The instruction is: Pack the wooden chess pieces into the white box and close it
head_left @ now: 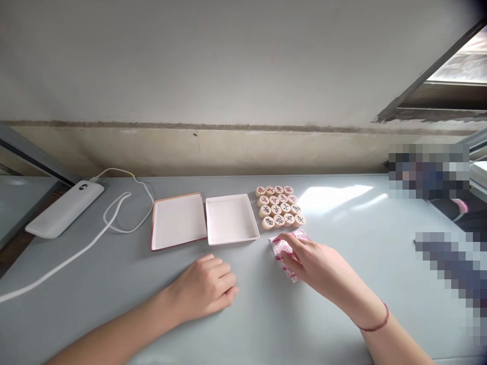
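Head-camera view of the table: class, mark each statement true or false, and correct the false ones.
1. The round wooden chess pieces lie in rows beside the two white box halves. True.
2. The right hand touches a red-and-white striped cloth. True.
3. The left hand grips a chess piece. False: it rests on the table, holding nothing.
4. The two white box halves are stacked. False: they lie side by side.
5. A red cord bracelet circles the left wrist. False: it is on the right wrist.
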The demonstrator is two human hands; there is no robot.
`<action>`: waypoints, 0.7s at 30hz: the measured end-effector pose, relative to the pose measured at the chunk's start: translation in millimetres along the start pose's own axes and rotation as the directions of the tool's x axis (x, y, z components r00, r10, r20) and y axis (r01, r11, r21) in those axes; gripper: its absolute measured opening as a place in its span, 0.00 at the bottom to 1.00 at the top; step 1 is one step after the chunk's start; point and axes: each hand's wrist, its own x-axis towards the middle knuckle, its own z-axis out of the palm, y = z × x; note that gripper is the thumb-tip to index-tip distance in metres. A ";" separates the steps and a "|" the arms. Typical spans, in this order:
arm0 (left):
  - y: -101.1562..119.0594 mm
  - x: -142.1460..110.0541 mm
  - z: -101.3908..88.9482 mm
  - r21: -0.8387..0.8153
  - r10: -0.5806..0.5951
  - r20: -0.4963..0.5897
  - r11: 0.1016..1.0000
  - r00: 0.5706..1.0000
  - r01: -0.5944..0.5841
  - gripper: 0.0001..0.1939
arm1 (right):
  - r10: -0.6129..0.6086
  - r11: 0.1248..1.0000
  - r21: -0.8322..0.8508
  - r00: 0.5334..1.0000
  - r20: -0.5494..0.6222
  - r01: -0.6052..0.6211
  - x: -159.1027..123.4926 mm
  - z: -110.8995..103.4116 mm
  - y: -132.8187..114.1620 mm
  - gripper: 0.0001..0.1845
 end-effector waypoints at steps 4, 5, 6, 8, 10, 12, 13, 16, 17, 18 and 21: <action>-0.7 0.0 0.4 -0.004 0.007 -0.002 1.000 1.000 -0.007 0.13 | 0.024 1.000 -0.018 1.000 0.017 -0.024 -0.6 4.9 0.7 0.07; -0.8 -0.1 0.6 -0.003 0.009 -0.005 1.000 1.000 -0.009 0.13 | 0.020 1.000 -0.018 1.000 0.000 -0.020 -0.3 5.9 1.1 0.08; -0.9 -0.3 0.8 -0.001 0.010 -0.008 1.000 1.000 -0.010 0.13 | 0.012 1.000 -0.019 1.000 -0.022 -0.013 0.2 6.7 1.4 0.09; -1.0 -0.4 0.7 0.008 0.014 -0.008 1.000 1.000 -0.014 0.13 | -0.022 0.999 -0.045 0.996 -0.091 0.018 1.7 7.1 1.9 0.14; -0.9 0.2 -0.3 0.043 0.047 -0.015 0.998 0.999 -0.046 0.13 | -0.106 0.992 -0.080 0.983 -0.148 0.095 3.1 5.1 2.1 0.16; -0.6 1.6 -2.7 0.128 0.099 -0.051 0.988 0.994 -0.092 0.12 | -0.190 0.982 -0.057 0.966 -0.176 0.182 3.3 -0.1 1.4 0.15; -0.4 2.4 -4.3 0.180 0.124 -0.074 0.978 0.990 -0.109 0.11 | -0.214 0.977 -0.018 0.960 -0.181 0.214 2.8 -3.6 0.8 0.14; 0.5 4.4 -10.2 0.303 0.158 -0.124 0.946 0.980 -0.114 0.07 | -0.213 0.958 0.162 0.964 -0.159 0.238 -1.3 -14.9 -1.4 0.10; 0.8 4.7 -11.9 0.319 0.158 -0.130 0.941 0.979 -0.110 0.06 | -0.205 0.948 0.220 0.970 -0.132 0.230 -3.1 -17.8 -2.0 0.09; 1.2 4.9 -13.4 0.324 0.156 -0.139 0.940 0.978 -0.104 0.05 | -0.198 0.938 0.271 0.975 -0.099 0.218 -4.8 -20.1 -2.3 0.08; 2.0 5.5 -15.6 0.311 0.114 -0.204 0.949 0.972 -0.046 0.03 | -0.197 0.910 0.371 0.980 -0.007 0.185 -8.1 -22.7 -2.2 0.07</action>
